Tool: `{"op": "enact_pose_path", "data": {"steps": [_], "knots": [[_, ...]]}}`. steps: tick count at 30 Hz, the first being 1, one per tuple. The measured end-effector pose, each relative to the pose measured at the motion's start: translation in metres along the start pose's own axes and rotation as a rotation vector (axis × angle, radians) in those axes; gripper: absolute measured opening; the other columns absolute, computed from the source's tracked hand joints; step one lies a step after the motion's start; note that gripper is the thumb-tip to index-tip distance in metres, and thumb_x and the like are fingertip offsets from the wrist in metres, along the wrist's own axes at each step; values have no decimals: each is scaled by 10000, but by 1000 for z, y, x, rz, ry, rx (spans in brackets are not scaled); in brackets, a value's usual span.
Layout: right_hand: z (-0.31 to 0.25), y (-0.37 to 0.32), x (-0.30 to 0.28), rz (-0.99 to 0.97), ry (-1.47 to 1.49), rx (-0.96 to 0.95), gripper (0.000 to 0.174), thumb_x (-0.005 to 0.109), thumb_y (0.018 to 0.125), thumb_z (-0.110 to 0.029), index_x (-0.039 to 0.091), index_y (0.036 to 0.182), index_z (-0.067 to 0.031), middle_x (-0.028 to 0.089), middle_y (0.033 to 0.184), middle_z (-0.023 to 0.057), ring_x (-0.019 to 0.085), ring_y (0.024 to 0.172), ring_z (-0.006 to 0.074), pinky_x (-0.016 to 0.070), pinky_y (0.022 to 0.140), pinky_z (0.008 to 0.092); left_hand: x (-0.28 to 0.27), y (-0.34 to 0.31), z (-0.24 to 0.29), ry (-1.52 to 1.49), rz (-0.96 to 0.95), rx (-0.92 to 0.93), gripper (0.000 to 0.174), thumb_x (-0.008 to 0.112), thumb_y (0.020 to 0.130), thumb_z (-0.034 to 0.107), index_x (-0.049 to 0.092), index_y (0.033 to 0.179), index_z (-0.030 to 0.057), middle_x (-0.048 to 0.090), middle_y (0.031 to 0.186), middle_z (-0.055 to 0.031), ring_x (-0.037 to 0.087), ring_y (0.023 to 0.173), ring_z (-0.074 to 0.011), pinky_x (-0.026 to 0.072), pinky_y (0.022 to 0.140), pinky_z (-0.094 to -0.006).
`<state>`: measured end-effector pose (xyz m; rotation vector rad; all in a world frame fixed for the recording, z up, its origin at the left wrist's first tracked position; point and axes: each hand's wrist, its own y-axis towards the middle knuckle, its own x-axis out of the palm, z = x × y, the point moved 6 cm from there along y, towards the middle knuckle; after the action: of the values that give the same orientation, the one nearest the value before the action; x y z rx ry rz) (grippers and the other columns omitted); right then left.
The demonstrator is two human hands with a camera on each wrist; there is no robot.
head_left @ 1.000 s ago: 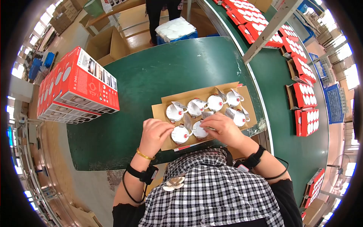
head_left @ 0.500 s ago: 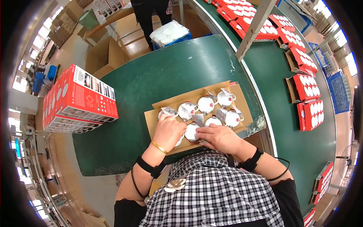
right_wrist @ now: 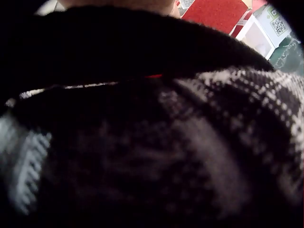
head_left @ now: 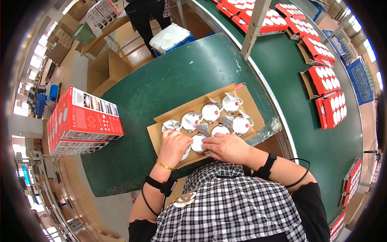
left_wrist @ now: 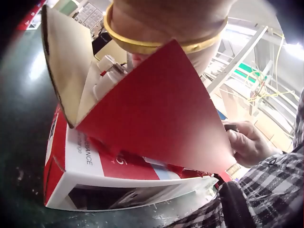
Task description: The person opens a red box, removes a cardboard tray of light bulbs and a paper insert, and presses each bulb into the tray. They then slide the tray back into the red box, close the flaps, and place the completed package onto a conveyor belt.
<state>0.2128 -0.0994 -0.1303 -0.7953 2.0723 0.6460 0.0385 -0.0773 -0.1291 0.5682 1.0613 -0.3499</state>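
An open cardboard box [head_left: 152, 136] with red outer sides holds several white round units [head_left: 211, 113] in two rows, with printed tags and red parts. My left hand [head_left: 174, 148] bends its fingers down over the units at the box's left end; its fingertips are partly hidden. My right hand [head_left: 227, 148] reaches over the front row, fingertips at a white unit [head_left: 198, 144]. In the left wrist view, the thumb and a finger of my right hand [left_wrist: 249, 145] pinch a small dark piece [left_wrist: 231, 127] by the red flap [left_wrist: 152, 107].
Red-and-white printed boxes [head_left: 94, 117] stand stacked at the green table's [head_left: 169, 72] left. Beyond a metal post [head_left: 254, 30], another green surface [head_left: 278, 76] carries several red boxes of white discs [head_left: 324, 78]. A person [head_left: 147, 16] stands behind a blue bin [head_left: 179, 45].
My left hand has moved from the front-left unit's edge to over the left-end units. My right fingers have settled lower at the front row. The whole head view has shifted and turned.
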Motion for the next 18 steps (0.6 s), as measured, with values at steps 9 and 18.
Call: {"op": "enact_pose_path", "data": {"steps": [9, 18], "knots": [[2, -1, 4, 27, -15, -26, 301, 689, 870, -274, 677, 1115, -101, 658, 1140, 21, 623, 913, 214, 545, 808, 343, -1, 1, 1, -11, 3, -8, 61, 771, 778, 161, 723, 811, 143, 667, 763, 32, 618, 838, -155, 378, 900, -370], [0, -5, -14, 30, 21, -7, 325, 719, 825, -208, 671, 1130, -106, 653, 1132, 23, 619, 962, 221, 554, 829, 355, -6, 2, 4, -2, -24, -45, 56, 767, 786, 160, 722, 813, 141, 676, 778, 24, 624, 858, -165, 380, 905, -373]]}}
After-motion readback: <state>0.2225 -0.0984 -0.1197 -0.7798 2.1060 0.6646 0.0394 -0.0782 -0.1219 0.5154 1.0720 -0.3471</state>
